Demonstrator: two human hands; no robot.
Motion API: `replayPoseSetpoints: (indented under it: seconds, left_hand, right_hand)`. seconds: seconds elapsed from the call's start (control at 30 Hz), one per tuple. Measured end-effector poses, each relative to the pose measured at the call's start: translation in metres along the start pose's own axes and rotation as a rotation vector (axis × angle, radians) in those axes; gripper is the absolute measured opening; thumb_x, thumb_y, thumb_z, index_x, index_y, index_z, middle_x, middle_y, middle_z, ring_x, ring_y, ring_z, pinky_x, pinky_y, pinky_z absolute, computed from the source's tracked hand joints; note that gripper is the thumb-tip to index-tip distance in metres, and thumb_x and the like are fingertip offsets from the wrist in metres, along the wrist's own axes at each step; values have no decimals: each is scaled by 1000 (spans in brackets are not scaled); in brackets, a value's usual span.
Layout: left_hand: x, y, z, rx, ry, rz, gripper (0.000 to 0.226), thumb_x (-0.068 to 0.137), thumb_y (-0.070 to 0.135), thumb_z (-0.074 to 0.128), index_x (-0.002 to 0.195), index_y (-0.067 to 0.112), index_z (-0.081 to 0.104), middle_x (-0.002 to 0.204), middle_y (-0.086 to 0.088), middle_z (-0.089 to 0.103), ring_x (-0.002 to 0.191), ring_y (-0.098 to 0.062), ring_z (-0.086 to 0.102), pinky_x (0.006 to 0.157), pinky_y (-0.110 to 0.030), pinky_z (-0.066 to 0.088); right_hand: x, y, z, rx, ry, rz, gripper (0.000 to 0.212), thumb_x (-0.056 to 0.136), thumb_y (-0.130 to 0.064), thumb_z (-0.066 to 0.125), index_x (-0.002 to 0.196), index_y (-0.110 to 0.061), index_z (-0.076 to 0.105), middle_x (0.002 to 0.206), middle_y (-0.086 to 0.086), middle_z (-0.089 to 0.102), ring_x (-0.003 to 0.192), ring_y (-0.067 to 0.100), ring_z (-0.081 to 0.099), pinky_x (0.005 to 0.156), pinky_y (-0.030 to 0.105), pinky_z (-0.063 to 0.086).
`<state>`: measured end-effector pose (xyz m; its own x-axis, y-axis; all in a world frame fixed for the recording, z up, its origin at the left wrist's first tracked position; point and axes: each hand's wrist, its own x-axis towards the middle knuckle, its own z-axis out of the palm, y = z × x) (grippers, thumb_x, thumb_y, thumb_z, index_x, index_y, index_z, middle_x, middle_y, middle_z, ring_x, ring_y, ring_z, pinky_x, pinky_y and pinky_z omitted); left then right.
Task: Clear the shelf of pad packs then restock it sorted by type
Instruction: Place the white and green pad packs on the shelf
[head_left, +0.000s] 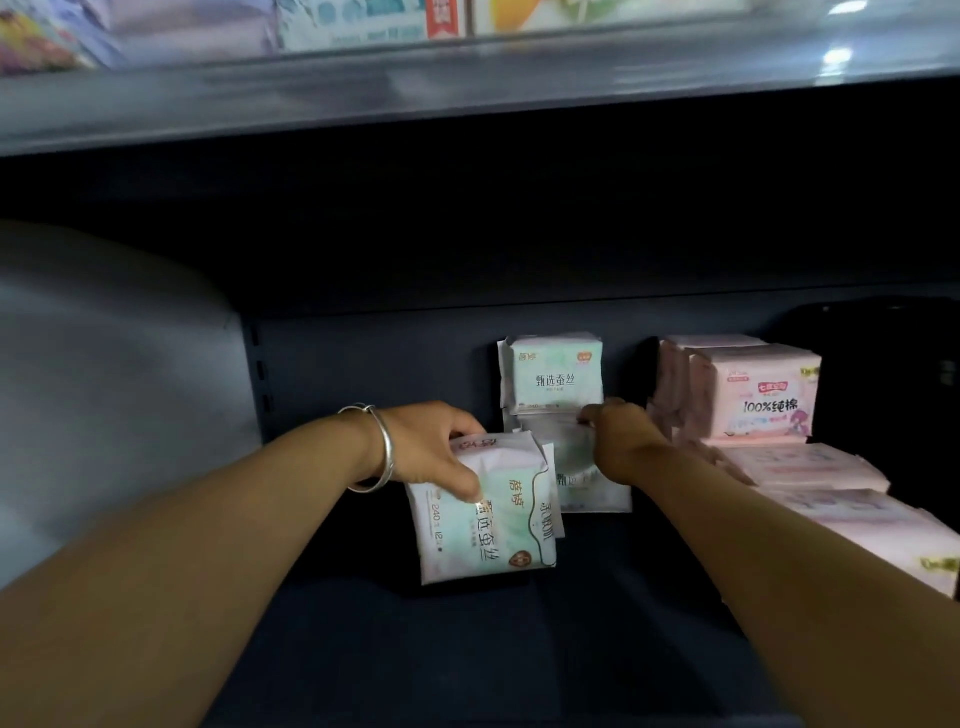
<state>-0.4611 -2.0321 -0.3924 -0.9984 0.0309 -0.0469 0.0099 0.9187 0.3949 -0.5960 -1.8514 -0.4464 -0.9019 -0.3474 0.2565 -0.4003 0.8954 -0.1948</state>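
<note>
My left hand (434, 449), with a silver bangle on the wrist, grips a mint-green pad pack (485, 525) by its top edge, tilted, just above the dark shelf floor (467, 649). My right hand (621, 441) pinches the upper edge of a second green pack (582, 483) lying flat behind it. A third green pack (555, 375) stands upright against the back panel. To the right, pink pad packs stand upright (756, 395) at the back, with more pink packs lying flat (810, 467) in a row toward the front.
The upper shelf's edge (467, 104) hangs overhead with blurred goods on it. A pale grey mass (114, 395) fills the left side. A dark object (883, 364) sits at the far right back.
</note>
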Motion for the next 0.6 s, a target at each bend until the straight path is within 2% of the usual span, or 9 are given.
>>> replayPoseSetpoints:
  seconds: [0.13,0.2,0.27,0.33,0.4,0.43,0.5,0.6]
  left_hand:
    - [-1,3,3,-15,4,-7,30,74,24,75,100,28,60,91,10,67,80,-4,64,66,-15,49]
    - [-5,3,3,-56,11,-28,30,73,24,75,99,27,61,92,8,68,83,-7,66,70,-20,53]
    - [-12,3,3,-95,35,-47,30,72,25,76,99,26,63,95,6,69,87,-11,67,78,-27,56]
    - [-20,4,3,-149,65,-69,32,72,26,75,102,25,64,98,3,70,89,-14,68,81,-32,57]
    - [-31,5,5,-220,92,-90,32,75,24,74,105,21,63,100,-2,70,91,-19,69,83,-38,57]
    - [-37,5,6,-256,106,-98,31,76,24,73,105,19,64,100,-4,70,92,-21,69,83,-40,56]
    - [-49,6,9,-341,134,-108,28,78,23,72,104,16,64,100,-7,71,93,-25,69,82,-41,56]
    - [-65,11,16,-521,164,-125,27,82,19,68,107,10,60,100,-10,70,91,-27,69,76,-39,57]
  right_hand:
    - [-12,-2,-2,-68,40,0,58,86,0,48,141,-18,39,143,10,38,134,32,28,110,39,34]
    - [-20,-6,-7,-57,107,-38,61,85,2,49,143,-15,36,149,10,31,140,31,18,113,40,27]
    - [-27,-15,-14,76,189,-102,57,87,3,48,141,-11,39,147,11,35,138,30,25,112,35,31]
    - [-39,-26,-21,342,216,-92,45,92,-3,49,136,-11,47,138,11,48,124,27,46,98,29,43]
    - [-55,-33,-26,620,153,-20,33,96,-16,49,129,-12,54,128,10,56,101,22,56,80,25,45]
    - [-64,-34,-28,717,92,10,30,97,-24,48,124,-13,57,124,9,57,97,19,55,79,25,44]
    - [-81,-31,-27,966,-53,56,31,96,-39,47,113,-16,59,119,5,60,101,20,57,89,32,48]
    - [-110,-20,-31,1310,-280,80,44,88,-52,55,117,-19,58,110,3,66,100,21,62,93,38,50]
